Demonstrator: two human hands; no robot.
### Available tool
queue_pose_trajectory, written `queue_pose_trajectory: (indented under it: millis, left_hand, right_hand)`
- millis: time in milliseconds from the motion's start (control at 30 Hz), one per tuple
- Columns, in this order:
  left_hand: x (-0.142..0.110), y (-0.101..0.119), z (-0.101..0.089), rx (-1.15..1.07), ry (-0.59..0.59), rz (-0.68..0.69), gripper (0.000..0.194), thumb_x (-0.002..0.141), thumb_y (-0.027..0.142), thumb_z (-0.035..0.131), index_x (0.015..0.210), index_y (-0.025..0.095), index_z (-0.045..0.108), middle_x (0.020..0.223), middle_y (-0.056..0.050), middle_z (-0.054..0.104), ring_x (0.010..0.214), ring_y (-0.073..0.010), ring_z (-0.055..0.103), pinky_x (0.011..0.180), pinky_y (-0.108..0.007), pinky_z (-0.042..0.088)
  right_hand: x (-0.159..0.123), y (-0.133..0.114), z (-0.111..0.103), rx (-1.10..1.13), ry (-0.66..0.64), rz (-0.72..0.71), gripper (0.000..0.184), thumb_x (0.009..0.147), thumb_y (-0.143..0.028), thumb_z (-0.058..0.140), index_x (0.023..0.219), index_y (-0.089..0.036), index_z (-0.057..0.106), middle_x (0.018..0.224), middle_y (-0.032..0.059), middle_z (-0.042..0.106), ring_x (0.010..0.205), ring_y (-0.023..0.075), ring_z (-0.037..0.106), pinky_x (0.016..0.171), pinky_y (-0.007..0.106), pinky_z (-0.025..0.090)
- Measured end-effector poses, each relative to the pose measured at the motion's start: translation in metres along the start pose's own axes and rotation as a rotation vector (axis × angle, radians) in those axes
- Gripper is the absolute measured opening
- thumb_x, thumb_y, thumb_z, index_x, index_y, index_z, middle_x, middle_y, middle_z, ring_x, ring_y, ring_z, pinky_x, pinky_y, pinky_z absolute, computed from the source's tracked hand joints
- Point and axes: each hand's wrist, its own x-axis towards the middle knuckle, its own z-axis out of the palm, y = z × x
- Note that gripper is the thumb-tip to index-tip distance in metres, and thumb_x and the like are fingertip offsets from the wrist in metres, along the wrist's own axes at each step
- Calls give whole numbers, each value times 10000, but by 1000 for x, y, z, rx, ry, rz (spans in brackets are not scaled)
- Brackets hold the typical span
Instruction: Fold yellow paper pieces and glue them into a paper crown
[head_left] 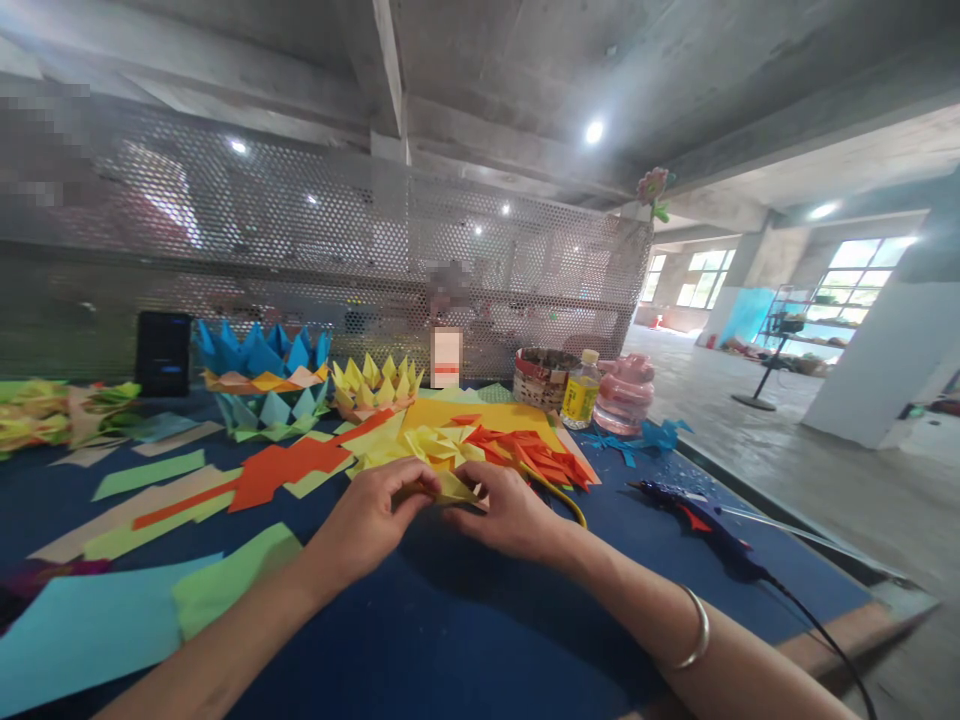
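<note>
Between my two hands, low over the blue tabletop [450,640], is a small piece of yellow paper [454,490]. My left hand [391,508] pinches its left side with thumb and fingertips. On the right side my right hand [510,508] grips it the same way, and a silver bangle [696,628] circles that wrist. Just beyond my fingers lie folded yellow paper pieces [431,447] and a pile of folded orange-red paper pieces [529,450]. A larger flat yellow sheet [480,413] is partly under them.
Left of my hands are orange paper [289,465], green sheets [240,575] and a light-blue sheet [90,630]. Behind stand paper crowns [266,375], a woven basket [541,378], a yellow-labelled bottle [581,392] and a pink jug [625,395]. A corded glue gun [705,525] lies at right.
</note>
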Motion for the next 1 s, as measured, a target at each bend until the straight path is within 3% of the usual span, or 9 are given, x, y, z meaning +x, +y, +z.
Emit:
queue_pose_trajectory:
  millis: [133,233,400,500,567,633,700,867,1000]
  left_hand:
    - [0,-2,-3,44,14,32,140,807,151,465,772,211,587,798,-8,654,781,-168,613,730,-267,447]
    - [-1,-2,-4,109,21,90,174,808,127,432,762,214,575,797,-10,641,770,-163,601,715,-262,434]
    - [-1,-4,-4,138,73,133,164,801,160,455,753,231,596,795,-11,653,756,-170,605,699,-248,434]
    - [-1,-6,-3,159,82,139,153,817,193,459,752,233,592,794,-7,652,753,-168,604,700,-246,435]
    - [-1,-8,-2,183,82,135,159,837,207,440,770,230,583,806,-4,647,766,-166,602,707,-251,433]
    - [-1,-9,-1,197,81,124,165,852,223,428,785,227,579,823,-2,647,783,-165,603,720,-256,434]
    - [-1,-10,0,203,75,122,169,861,238,424,790,227,577,827,-1,646,788,-165,603,723,-258,437]
    - [-2,-11,0,205,83,125,164,857,257,436,793,234,585,823,8,648,767,-158,613,684,-236,453]
    - [-2,-10,0,206,98,120,158,856,264,448,786,234,587,826,14,654,774,-155,622,699,-232,459]
  right_hand:
    - [4,-7,-15,68,67,-26,295,774,-316,629,1021,-162,584,981,59,636,858,149,567,752,269,437]
    - [0,-9,-38,70,192,-3,270,850,-341,533,1049,-165,582,996,72,644,885,154,582,754,275,452]
    - [-50,11,-93,-140,382,171,254,882,-354,451,903,-161,615,874,73,653,755,156,584,687,270,450]
    - [-98,32,-126,-376,341,393,298,870,-400,431,847,-180,631,834,70,655,748,179,594,670,279,437]
    - [-125,44,-142,-614,306,616,329,850,-430,435,772,-188,644,814,82,661,750,214,606,653,299,418]
    - [-145,52,-152,-775,242,857,364,838,-461,434,749,-185,655,826,109,667,770,252,621,637,311,404]
    - [-157,58,-155,-807,160,997,415,839,-511,412,763,-189,663,806,118,671,767,267,631,615,308,392]
    - [-168,75,-154,-767,85,1022,459,827,-548,407,709,-179,654,719,115,665,726,260,626,578,290,355]
    - [-175,88,-158,-632,133,953,377,759,-518,505,620,-182,605,617,49,624,607,188,564,537,259,320]
